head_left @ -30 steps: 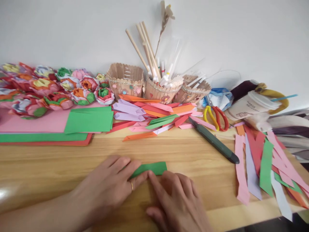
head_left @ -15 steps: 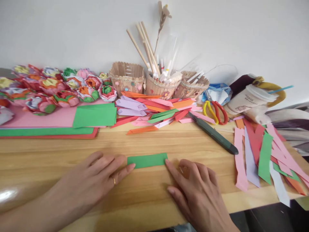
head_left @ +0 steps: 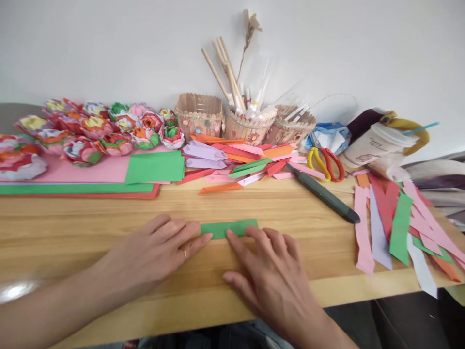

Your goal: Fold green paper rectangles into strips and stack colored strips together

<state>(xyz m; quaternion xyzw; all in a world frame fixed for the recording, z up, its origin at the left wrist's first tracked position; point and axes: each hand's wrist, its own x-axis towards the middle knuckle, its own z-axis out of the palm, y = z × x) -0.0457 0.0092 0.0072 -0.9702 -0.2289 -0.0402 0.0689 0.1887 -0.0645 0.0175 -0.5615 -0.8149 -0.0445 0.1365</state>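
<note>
A folded green paper strip (head_left: 222,229) lies flat on the wooden table in front of me. My left hand (head_left: 160,247), with a ring on one finger, holds the strip's left end; the thumb presses on its lower edge and the fingers curl over that end. My right hand (head_left: 271,271) rests over the strip's right part, fingers apart. Its index fingertip touches the lower edge near the middle, and the other fingertips cover part of the right end.
Behind the strip lie folded paper pieces (head_left: 236,162) and a utility knife (head_left: 325,194). Scissors (head_left: 329,165) and a cup (head_left: 378,145) stand farther right, near paper offcuts (head_left: 385,208). Paper flowers (head_left: 96,128), green sheets (head_left: 156,167) and decorated baskets (head_left: 199,116) line the back.
My right hand has slid left along the strip, its index finger going from the right end to near the middle. My left hand stays at the left end. The view has shifted slightly.
</note>
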